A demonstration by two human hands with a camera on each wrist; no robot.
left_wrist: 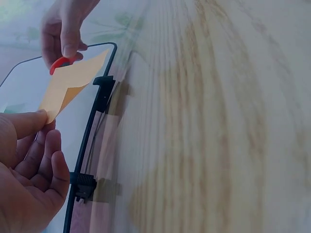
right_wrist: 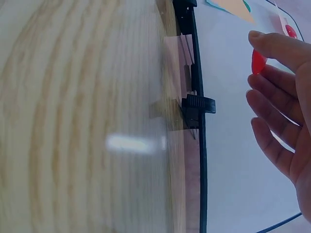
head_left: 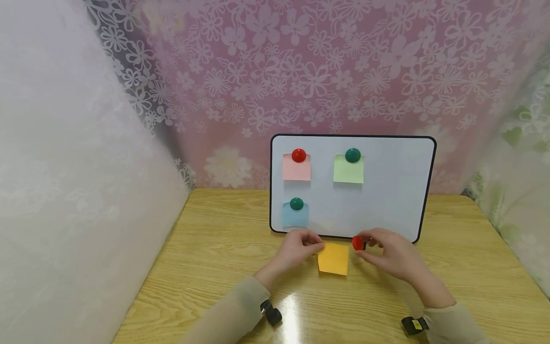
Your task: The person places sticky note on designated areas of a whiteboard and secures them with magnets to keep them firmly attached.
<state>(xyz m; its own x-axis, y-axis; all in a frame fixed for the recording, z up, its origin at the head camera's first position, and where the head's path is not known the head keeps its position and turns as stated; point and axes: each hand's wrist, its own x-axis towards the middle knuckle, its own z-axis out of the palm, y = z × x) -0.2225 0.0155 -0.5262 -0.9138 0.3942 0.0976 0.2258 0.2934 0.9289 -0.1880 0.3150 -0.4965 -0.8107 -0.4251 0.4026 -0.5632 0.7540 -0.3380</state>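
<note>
Left hand (head_left: 296, 248): thumb and forefinger pinch left corner of orange note (head_left: 333, 259), held just above table (head_left: 215, 267) near whiteboard's lower edge. Right hand (head_left: 393, 255): fingertips pinch red magnet (head_left: 357, 243), just right of note's upper corner. Whiteboard (head_left: 395, 191) stands at table's back edge, bearing pink note (head_left: 297, 169), green note (head_left: 348, 171), blue note (head_left: 294, 216), each under magnet.

Left hand (head_left: 296, 248) pinches orange note (head_left: 333, 259); right hand (head_left: 393, 255) red magnet (head_left: 357, 243).
</note>
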